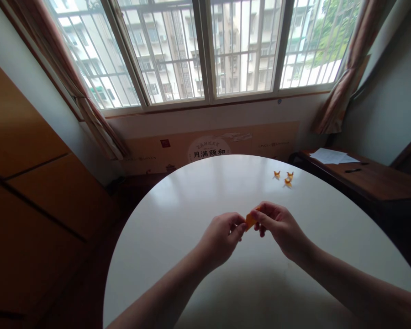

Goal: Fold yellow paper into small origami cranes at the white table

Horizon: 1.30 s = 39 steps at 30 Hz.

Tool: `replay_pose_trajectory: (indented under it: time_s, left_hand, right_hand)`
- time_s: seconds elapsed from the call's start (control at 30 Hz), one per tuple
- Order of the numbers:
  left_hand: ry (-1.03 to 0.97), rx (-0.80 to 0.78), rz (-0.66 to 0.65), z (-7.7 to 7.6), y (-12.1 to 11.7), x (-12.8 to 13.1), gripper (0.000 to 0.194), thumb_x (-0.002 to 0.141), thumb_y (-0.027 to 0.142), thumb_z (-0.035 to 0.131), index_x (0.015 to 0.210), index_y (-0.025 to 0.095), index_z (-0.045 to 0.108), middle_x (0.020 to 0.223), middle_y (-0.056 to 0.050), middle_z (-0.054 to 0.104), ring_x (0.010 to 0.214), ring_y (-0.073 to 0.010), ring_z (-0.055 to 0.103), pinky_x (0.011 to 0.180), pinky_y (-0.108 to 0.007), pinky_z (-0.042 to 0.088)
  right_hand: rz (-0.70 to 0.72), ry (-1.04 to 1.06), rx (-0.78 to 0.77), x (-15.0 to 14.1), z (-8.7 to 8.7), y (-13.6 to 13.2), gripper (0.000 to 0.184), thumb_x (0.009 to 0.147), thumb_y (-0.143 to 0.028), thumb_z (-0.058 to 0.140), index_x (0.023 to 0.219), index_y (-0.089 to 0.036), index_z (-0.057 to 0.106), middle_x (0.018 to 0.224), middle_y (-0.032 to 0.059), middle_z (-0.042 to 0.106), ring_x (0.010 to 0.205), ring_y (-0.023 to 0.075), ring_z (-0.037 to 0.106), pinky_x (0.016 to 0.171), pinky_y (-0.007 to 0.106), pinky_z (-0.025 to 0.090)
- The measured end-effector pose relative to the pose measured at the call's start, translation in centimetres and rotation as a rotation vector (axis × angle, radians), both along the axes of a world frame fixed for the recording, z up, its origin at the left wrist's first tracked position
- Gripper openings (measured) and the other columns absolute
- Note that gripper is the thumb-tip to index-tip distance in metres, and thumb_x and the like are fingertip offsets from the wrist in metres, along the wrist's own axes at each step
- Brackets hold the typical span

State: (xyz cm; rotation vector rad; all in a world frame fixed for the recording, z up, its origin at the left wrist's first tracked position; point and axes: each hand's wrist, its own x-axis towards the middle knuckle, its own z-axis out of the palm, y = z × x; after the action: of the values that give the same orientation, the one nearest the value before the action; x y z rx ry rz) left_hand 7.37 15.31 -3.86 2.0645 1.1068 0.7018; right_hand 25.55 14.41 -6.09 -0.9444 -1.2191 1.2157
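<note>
A small folded piece of orange paper is held up between my two hands, above the white round table. My left hand pinches its left edge between thumb and fingertips. On the other side, my right hand grips the paper's upper right part with thumb and forefinger, and its other fingers are curled underneath. Part of the paper is hidden behind the fingers. Farther back on the tabletop, three small orange folded-paper figures stand close together, apart from my hands.
To the right is a dark wooden side table with white papers and a small dark object on it. Brown cabinets stand at the left. A barred window with tied curtains lies beyond the table.
</note>
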Motion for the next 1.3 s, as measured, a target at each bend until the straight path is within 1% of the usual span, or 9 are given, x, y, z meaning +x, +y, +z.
replay_pose_trajectory:
  time_s: [0.17, 0.23, 0.37, 0.5, 0.6, 0.7, 0.9, 1.07, 1.3]
  left_hand:
    - [0.094, 0.125, 0.023, -0.1, 0.2, -0.3, 0.015, 0.087, 0.021, 0.056, 0.08, 0.018, 0.069, 0.08, -0.004, 0.07, 0.073, -0.0165, 0.06, 0.068, -0.027, 0.044]
    - [0.068, 0.126, 0.059, -0.2, 0.5, -0.5, 0.016, 0.088, 0.022, 0.056, 0.081, 0.018, 0.069, 0.08, -0.004, 0.07, 0.073, -0.0167, 0.061, 0.068, -0.027, 0.044]
    - [-0.041, 0.121, 0.123, -0.2, 0.8, -0.7, 0.018, 0.089, 0.03, 0.057, 0.088, 0.017, 0.069, 0.085, -0.005, 0.071, 0.074, -0.0161, 0.062, 0.067, -0.026, 0.047]
    - [-0.112, 0.073, 0.084, -0.2, 0.5, -0.4, 0.026, 0.085, 0.041, 0.065, 0.091, 0.017, 0.07, 0.09, -0.006, 0.072, 0.073, -0.0155, 0.063, 0.063, -0.024, 0.048]
    - [-0.138, -0.022, 0.054, -0.4, 0.3, -0.1, 0.031, 0.085, 0.045, 0.064, 0.08, 0.016, 0.071, 0.078, -0.005, 0.071, 0.066, -0.0143, 0.061, 0.057, -0.022, 0.046]
    - [-0.219, -0.188, 0.056, -0.7, 0.4, 0.0, 0.035, 0.083, 0.047, 0.065, 0.071, 0.014, 0.068, 0.066, -0.004, 0.066, 0.057, -0.0126, 0.056, 0.05, -0.022, 0.045]
    - [-0.399, -0.42, 0.14, -0.6, 0.5, 0.3, 0.035, 0.071, 0.045, 0.075, 0.065, 0.014, 0.06, 0.059, -0.001, 0.06, 0.051, -0.0105, 0.053, 0.045, -0.02, 0.044]
    - [-0.518, -0.477, 0.203, -0.2, 0.4, 0.3, 0.035, 0.069, 0.045, 0.078, 0.068, 0.013, 0.064, 0.061, -0.002, 0.06, 0.055, -0.0099, 0.052, 0.045, -0.018, 0.042]
    - [-0.502, -0.443, 0.16, -0.1, 0.6, 0.2, 0.03, 0.072, 0.038, 0.075, 0.085, 0.011, 0.072, 0.069, -0.005, 0.067, 0.06, -0.0113, 0.055, 0.048, -0.019, 0.044]
  right_hand:
    - [-0.228, 0.185, -0.041, 1.9, 0.6, 1.4, 0.031, 0.075, -0.044, 0.079, 0.077, -0.017, 0.065, 0.059, -0.0004, 0.061, 0.052, 0.0101, 0.051, 0.046, 0.019, 0.042]
    - [-0.26, 0.178, -0.051, 2.5, 0.7, 1.8, 0.032, 0.073, -0.044, 0.081, 0.078, -0.016, 0.065, 0.06, -0.0003, 0.061, 0.054, 0.0102, 0.052, 0.046, 0.019, 0.042]
    - [-0.061, -0.013, -0.054, 2.0, 0.2, 1.6, 0.033, 0.076, -0.046, 0.078, 0.077, -0.014, 0.068, 0.061, 0.0013, 0.062, 0.054, 0.0103, 0.053, 0.046, 0.019, 0.042]
    - [0.048, -0.122, -0.018, 0.4, -0.2, 0.6, 0.033, 0.076, -0.045, 0.078, 0.073, -0.014, 0.067, 0.058, 0.0007, 0.062, 0.052, 0.0103, 0.053, 0.046, 0.02, 0.042]
    - [0.086, -0.141, -0.033, -0.2, -0.3, 0.2, 0.031, 0.074, -0.042, 0.08, 0.072, -0.014, 0.067, 0.058, 0.0003, 0.062, 0.051, 0.01, 0.053, 0.046, 0.02, 0.042]
    - [0.106, -0.131, -0.042, -0.3, -0.3, 0.2, 0.031, 0.075, -0.043, 0.079, 0.074, -0.014, 0.068, 0.058, 0.0002, 0.062, 0.051, 0.01, 0.052, 0.046, 0.021, 0.042]
    - [0.116, -0.096, -0.016, 0.0, -0.2, 0.3, 0.033, 0.08, -0.046, 0.074, 0.086, -0.015, 0.069, 0.07, 0.0039, 0.066, 0.06, 0.0132, 0.057, 0.047, 0.021, 0.045]
    - [0.201, -0.105, -0.039, -0.2, -0.3, 0.3, 0.032, 0.08, -0.045, 0.074, 0.087, -0.015, 0.067, 0.072, 0.0033, 0.064, 0.064, 0.0144, 0.059, 0.046, 0.021, 0.045]
    - [0.246, -0.174, -0.067, 0.0, -0.1, 0.4, 0.024, 0.082, -0.038, 0.067, 0.078, -0.015, 0.061, 0.067, 0.0015, 0.063, 0.06, 0.0131, 0.059, 0.048, 0.021, 0.045]
